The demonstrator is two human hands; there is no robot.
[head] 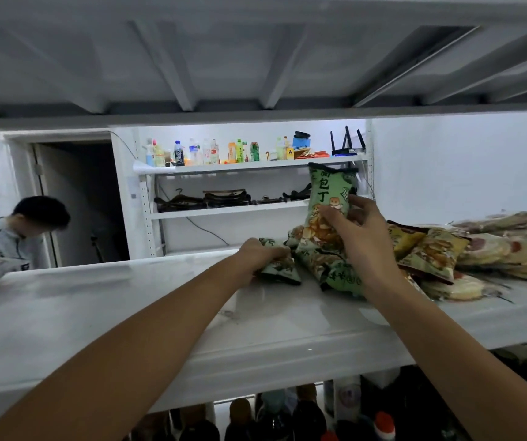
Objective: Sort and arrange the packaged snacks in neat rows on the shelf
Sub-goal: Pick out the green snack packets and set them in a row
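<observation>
Green snack bag (327,189) stands upright above the white shelf (128,297), its lower half pinched between the thumb and curled fingers (361,199) of the right hand (356,224). Fingers of the left hand (260,249) curl round a second green bag (279,270) lying on the shelf, near heaped packets (430,249).
</observation>
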